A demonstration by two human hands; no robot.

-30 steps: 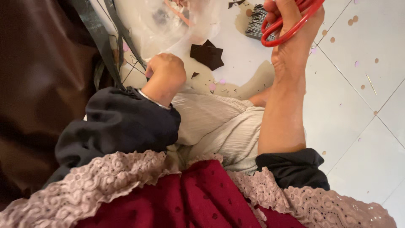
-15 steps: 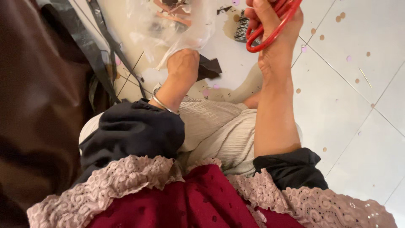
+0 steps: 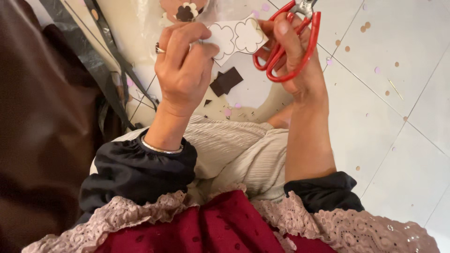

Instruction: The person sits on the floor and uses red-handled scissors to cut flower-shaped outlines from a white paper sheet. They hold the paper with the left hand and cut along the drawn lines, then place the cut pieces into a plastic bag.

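Left hand: fingers closed, pinching a white paper piece with flower outlines drawn on it, held up above the lap. Right hand: fingers curled through the handles of red scissors, thumb touching the paper's right edge. Below, on the white tiled floor: dark brown scraps and scattered confetti dots. Clear plastic bag at upper left.

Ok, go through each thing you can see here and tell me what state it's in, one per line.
Left hand: raised, pinching the white card.
White card: held up, flower outlines drawn on it.
Right hand: fingers through the scissor handles.
Red scissors: held; blades mostly out of frame.
Dark scraps: lying on the tiled floor.
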